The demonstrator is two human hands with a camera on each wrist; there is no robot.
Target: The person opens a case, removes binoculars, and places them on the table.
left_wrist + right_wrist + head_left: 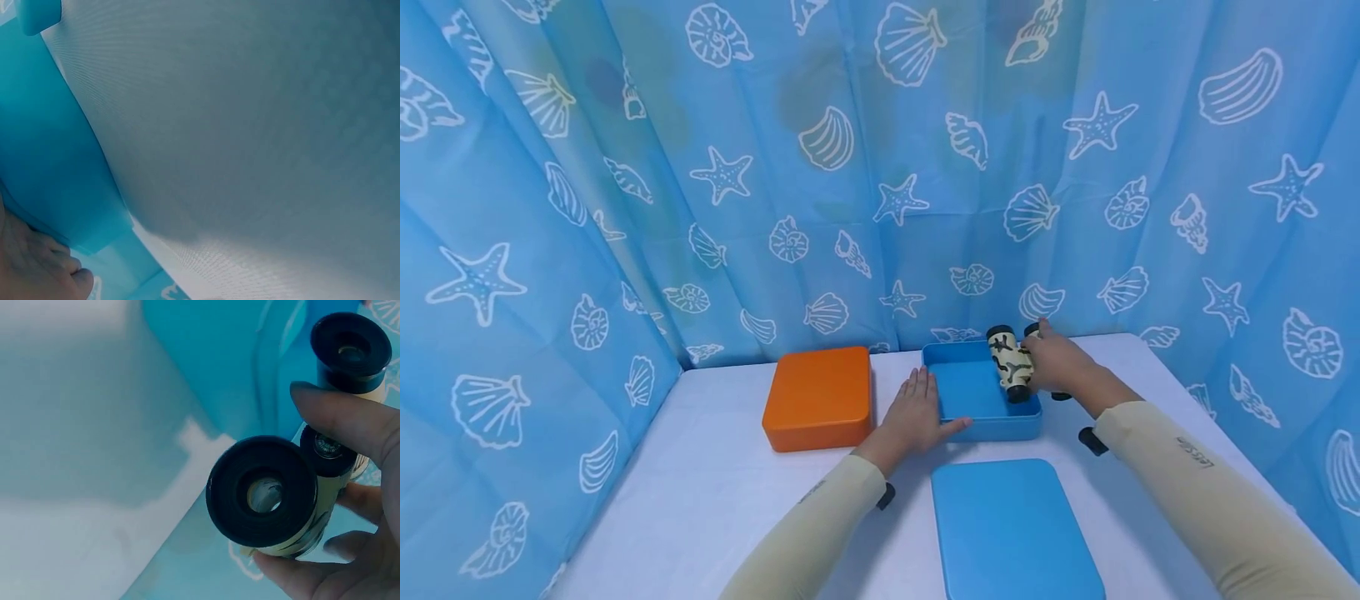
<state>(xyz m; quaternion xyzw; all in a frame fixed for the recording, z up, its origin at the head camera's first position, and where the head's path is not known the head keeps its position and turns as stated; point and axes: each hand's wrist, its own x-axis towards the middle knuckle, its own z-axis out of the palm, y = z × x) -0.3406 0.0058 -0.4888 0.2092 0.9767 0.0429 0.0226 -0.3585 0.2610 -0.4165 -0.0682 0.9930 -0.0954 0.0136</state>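
The right hand [1060,360] grips a pair of binoculars [1013,364], patterned in cream and dark camouflage with black ends. In the right wrist view, the thumb lies across one side near the middle of the binoculars and the other fingers curl round the opposite side, with two round black eyepieces turned toward that camera. The binoculars are at the right end of a blue box [992,430]: one barrel shows against the inside of the box, the other just past its right wall. Whether they touch the box I cannot tell.

The left hand [916,414] lies flat at the left side of the same box, its fingers straight and close together along the wall, its thumb stretched out toward the front wall. It pinches nothing.

In front of the box, nearer the person, a blue lid [1017,529] lies flat, apart from it. To the left, beyond the left hand, sits an orange box [818,396] with rounded corners. All of this rests on a white table [700,483]. Pale sleeves [820,525] cover both forearms. Behind hangs a blue curtain [850,192] printed with white shells and starfish.
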